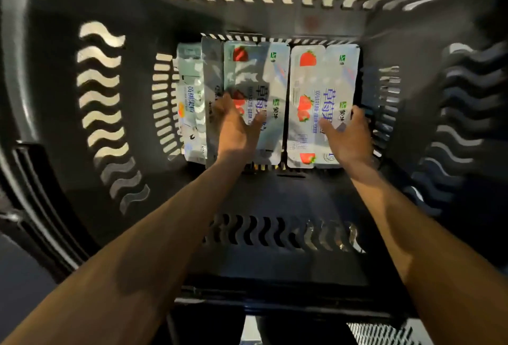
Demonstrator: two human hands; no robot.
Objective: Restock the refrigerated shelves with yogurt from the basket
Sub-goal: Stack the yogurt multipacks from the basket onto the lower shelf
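Your left forearm (143,243) and right forearm (406,234) reach down into the basket (55,97), whose floor carries all the yogurt you can see. No shelf shows, so judge the restocking far from done. At least three packs remain: the right pack (321,83) against the right wall, the middle pack (255,75) beside it, and the left pack (189,91), half hidden. Your right hand (349,135) grasps the right pack's outer edge. Your left hand (236,127) lies spread and released on the middle pack.
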